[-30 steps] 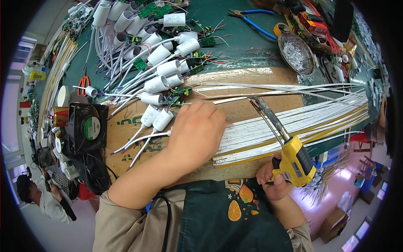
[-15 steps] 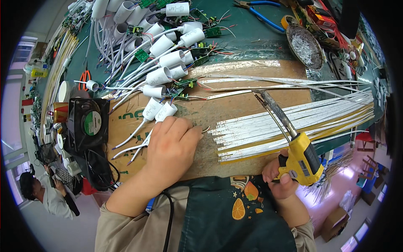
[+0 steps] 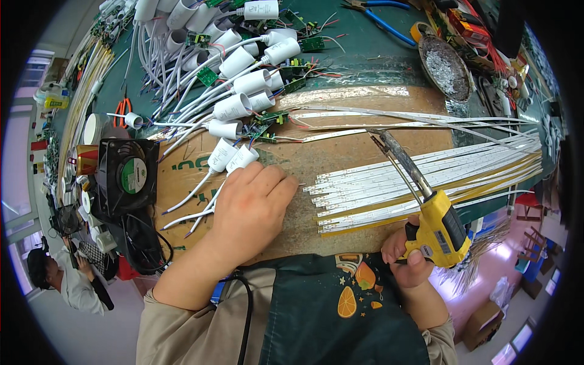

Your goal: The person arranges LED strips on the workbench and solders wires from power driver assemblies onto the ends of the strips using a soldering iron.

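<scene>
My left hand (image 3: 252,204) is closed over the cardboard, back of the hand up. Its fingers hide what they hold; only a thin tip shows past the fingertips. Beside its knuckles lie two white plastic cylindrical housings (image 3: 243,157) with white cables. My right hand (image 3: 406,255) grips a yellow-and-black soldering gun (image 3: 443,228) by its handle. The gun's metal barrel and thin solder guide tube point up and left, above a row of white LED strips (image 3: 389,182). Further back, a green circuit board (image 3: 264,126) is wired to one LED strip.
Many white housings with cables and boards (image 3: 243,64) are heaped at the back left. A black fan (image 3: 128,176) stands left of the cardboard (image 3: 426,100). At the back right are blue-handled pliers (image 3: 380,18) and a metal dish (image 3: 447,70) of silvery bits. Another person sits far left.
My left hand has barely shifted, and the thin tip beyond its fingers shows less. The right hand holds the soldering gun in nearly the same place. The whole view has slid slightly.
</scene>
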Demonstrator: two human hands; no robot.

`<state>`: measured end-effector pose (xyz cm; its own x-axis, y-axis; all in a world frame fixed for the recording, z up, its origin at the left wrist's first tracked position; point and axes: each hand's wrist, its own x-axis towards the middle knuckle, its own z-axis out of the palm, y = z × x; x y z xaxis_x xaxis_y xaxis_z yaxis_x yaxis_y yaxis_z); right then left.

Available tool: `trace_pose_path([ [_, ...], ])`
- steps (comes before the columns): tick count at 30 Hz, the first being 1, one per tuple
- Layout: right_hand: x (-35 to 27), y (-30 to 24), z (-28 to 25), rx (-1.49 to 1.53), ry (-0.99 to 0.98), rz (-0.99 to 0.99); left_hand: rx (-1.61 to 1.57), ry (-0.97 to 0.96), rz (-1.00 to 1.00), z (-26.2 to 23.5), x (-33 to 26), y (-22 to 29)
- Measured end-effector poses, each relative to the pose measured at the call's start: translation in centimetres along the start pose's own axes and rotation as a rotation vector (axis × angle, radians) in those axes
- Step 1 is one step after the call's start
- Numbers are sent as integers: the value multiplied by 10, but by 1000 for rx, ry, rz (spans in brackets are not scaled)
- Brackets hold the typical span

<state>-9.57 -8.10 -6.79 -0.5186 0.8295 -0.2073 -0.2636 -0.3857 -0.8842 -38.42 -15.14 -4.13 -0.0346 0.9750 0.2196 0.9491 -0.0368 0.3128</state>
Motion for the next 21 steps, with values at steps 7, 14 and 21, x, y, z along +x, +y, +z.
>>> trace_pose_path([
  [7,-1,-2,0,-20,-14,35,-67,18,13,-4,1,-1],
  [14,-15,-3,-10,-139,-158,112,-155,59,-13,-6,-9,2],
  [21,-25,14,-32,-218,-428,64,-192,72,-58,-3,-16,6],
])
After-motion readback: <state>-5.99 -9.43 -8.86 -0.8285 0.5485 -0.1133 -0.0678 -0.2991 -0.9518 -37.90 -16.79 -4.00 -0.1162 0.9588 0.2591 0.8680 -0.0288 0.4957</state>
